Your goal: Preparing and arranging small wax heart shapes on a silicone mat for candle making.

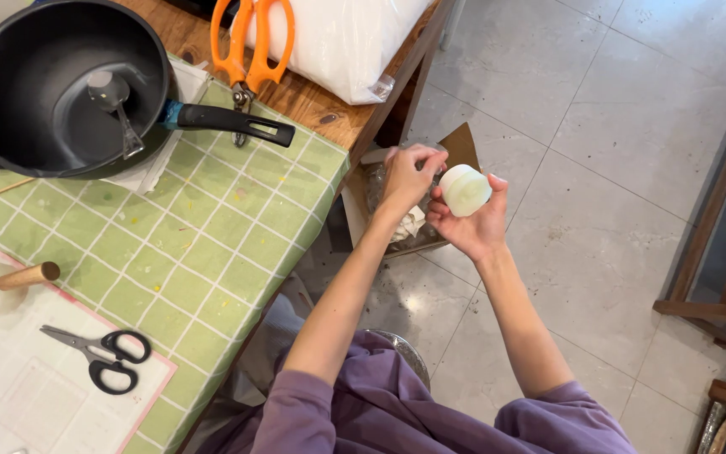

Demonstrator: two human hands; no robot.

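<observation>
Pale green and white, the peeled onion [464, 190] sits in the right hand [470, 220], fingers curled round its lower half so the cut end faces up and outward. It looks smooth all over what I can see of it, with no dry brown skin left on that side; the far side is hidden by the palm. The left hand [407, 174] is just beside it, closed in a pinch, fingertips drawn together as if nipping a thin scrap, though whatever it holds is too small to make out. So I'd judge the peeling nearly finished: the outer layers are off and only a last shred or trimming is left.

Directly beneath both hands, on the tiled floor, stands a brown cardboard box [460, 145] lined with a clear bag, with pale scraps lying inside it, right under where the pinch hangs.

Left of the grip, the table begins: a green checked cloth [203, 252], and on it a black pan [52, 84] holding a metal spoon [115, 101]. Orange-handled shears [249, 46] lie beyond, beside a white plastic bag [346, 42]. Further off to the near left, black-handled scissors [102, 357] rest on a white cutting board [35, 395], none of it being touched. The person's purple sleeves show at the bottom edge.
</observation>
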